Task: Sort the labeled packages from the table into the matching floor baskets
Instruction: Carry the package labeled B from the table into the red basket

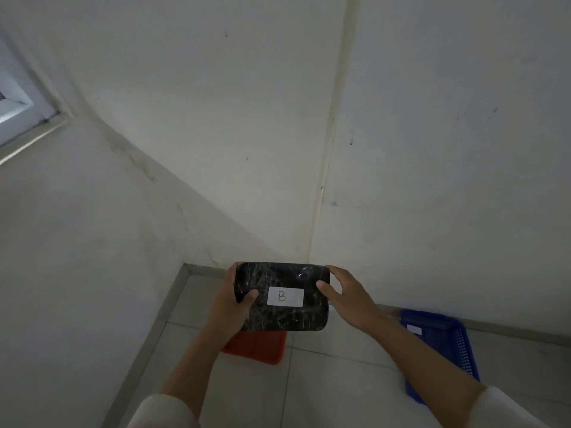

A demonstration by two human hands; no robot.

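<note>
Black package (281, 296) | left hand (234, 304), right hand (346, 296) gripping ends | arms outstretched

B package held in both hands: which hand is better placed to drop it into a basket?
Likely right. The right hand is nearer the blue basket; the left hand is above the red basket. Basket labels are unreadable, so the match is uncertain.

bare floor (333, 366) btwn baskets
</note>
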